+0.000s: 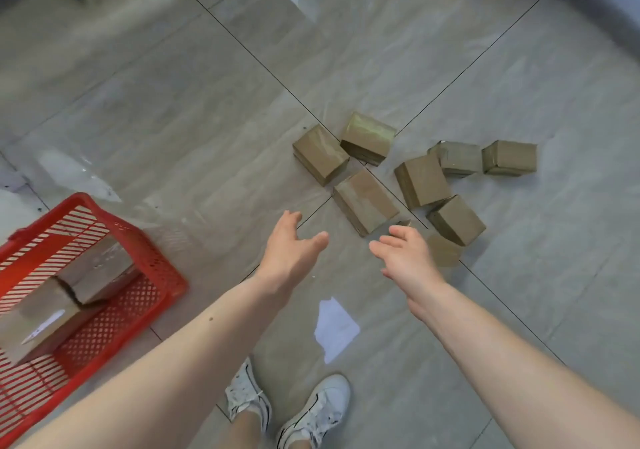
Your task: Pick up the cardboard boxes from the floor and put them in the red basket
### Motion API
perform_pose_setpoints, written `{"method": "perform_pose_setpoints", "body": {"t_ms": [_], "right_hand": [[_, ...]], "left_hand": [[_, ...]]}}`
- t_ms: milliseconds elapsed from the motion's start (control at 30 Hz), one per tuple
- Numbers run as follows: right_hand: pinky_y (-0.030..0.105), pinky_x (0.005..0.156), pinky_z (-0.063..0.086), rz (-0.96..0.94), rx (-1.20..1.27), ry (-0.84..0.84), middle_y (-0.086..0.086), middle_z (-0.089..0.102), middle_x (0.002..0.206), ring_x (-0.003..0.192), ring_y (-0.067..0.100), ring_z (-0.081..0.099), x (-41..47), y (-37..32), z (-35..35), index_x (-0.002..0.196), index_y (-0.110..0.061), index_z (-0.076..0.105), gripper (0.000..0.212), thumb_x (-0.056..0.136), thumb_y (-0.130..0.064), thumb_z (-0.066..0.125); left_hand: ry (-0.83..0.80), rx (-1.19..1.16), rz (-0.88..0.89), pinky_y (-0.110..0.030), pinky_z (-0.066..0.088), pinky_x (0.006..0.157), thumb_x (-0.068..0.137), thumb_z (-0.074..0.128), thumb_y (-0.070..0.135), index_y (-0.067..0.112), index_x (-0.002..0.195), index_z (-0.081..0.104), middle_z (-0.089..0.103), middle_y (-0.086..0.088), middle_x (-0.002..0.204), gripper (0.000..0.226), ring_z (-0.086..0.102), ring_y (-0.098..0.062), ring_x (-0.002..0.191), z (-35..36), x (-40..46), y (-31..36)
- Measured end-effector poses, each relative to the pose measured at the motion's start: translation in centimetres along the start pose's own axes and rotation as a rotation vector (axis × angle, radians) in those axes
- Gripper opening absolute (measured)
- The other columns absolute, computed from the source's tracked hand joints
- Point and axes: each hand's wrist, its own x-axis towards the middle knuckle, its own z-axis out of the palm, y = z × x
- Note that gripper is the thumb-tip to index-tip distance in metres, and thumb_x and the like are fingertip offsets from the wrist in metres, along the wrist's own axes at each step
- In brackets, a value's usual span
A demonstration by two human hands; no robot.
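Head view is showing a person standing over a tiled floor (173, 102), both bare arms reaching forward and down. The left hand (289, 251) is hanging with fingers relaxed and slightly spread, holding nothing; the right hand (403, 251) is likewise empty, fingers loosely extended and apart. Both palms are turning inward toward each other, probably so the nearest box (365, 201), lying just beyond the fingertips, can be clasped from two sides. Seven more or so cardboard boxes (422, 180) are lying scattered close together on the floor past it, one partly hidden behind the right hand. The red basket (157, 261) is sitting well to the left, already holding two boxes (48, 313), within reach for a short carry.
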Motion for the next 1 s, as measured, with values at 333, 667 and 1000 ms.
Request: {"method": "perform_pose_setpoints", "body": {"t_ms": [333, 667, 1000], "right_hand": [[0.047, 0.107, 0.044, 0.132, 0.066, 0.096, 0.001, 0.056, 0.134, 0.122, 0.022, 0.055, 8.5, -1.5, -3.9, 0.140, -0.017, 0.042, 0.058, 0.088, -0.027, 0.065], [0.068, 0.097, 0.040, 0.283, 0.165, 0.171, 0.031, 0.048, 0.134, 0.123, 0.047, 0.046, 20.7, 3.2, -2.5, 0.125, 0.012, 0.044, 0.058, 0.088, -0.029, 0.063], [0.049, 0.099, 0.048, 0.438, 0.137, -0.010, 0.008, 0.050, 0.121, 0.102, 0.028, 0.057, 31.4, 9.9, 0.3, 0.133, -0.008, 0.040, 0.065, 0.089, -0.051, 0.059]], "left_hand": [[-0.089, 0.107, 0.014, -0.031, 0.027, 0.115, 0.094, 0.058, 0.033, 0.024, 0.153, 0.026, 0.016, 0.007, 0.164, 0.068, 0.032, -0.015, 0.145, 4.5, 7.9, 4.6], [-0.129, 0.199, -0.022, -0.041, 0.025, 0.121, 0.093, 0.060, 0.034, 0.023, 0.154, 0.024, 0.015, 0.006, 0.165, 0.071, 0.030, -0.018, 0.147, 10.8, 18.7, 0.9], [-0.099, 0.300, 0.057, -0.033, 0.023, 0.118, 0.094, 0.056, 0.029, 0.016, 0.152, 0.027, 0.024, 0.003, 0.161, 0.066, 0.020, -0.013, 0.148, 16.2, 29.6, -5.1]]}}
